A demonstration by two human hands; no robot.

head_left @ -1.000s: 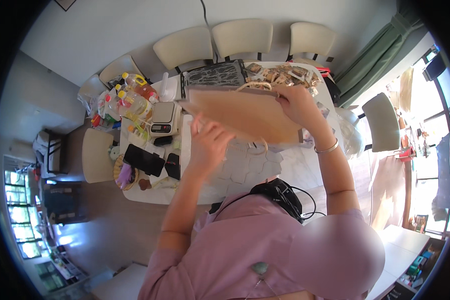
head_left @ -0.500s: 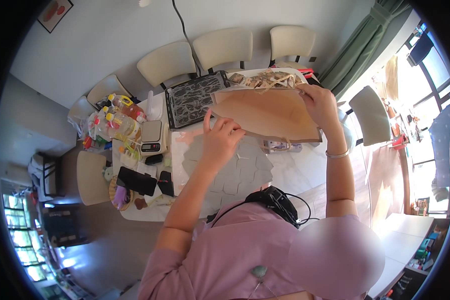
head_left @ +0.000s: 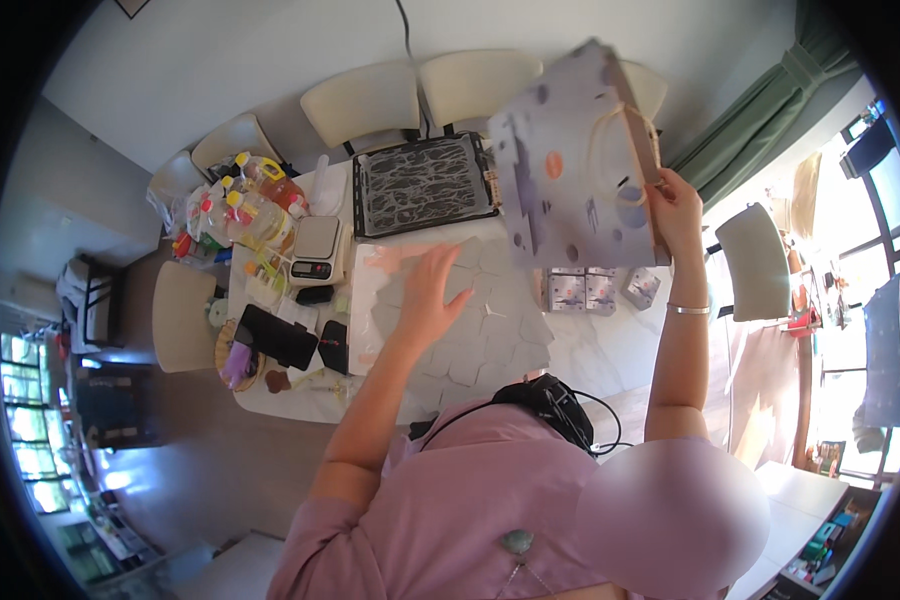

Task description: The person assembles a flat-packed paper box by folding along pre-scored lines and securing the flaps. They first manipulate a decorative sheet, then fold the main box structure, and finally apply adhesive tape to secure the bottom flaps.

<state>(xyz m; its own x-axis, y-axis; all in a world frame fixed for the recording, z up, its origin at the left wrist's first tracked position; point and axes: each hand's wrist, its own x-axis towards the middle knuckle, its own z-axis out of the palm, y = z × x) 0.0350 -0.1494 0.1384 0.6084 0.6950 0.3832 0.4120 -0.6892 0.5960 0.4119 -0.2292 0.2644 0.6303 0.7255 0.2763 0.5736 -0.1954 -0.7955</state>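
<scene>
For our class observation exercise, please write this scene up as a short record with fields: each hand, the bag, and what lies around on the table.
Left hand: left hand, open over the grey mat; contact unclear
Right hand: right hand, gripping the patterned paper bag by its edge
Bag: pale with spots, tilted
Right of mat: small patterned boxes
Beyond mat: dark tray
Left of tray: kitchen scale, bottles
Surface: white table
</scene>
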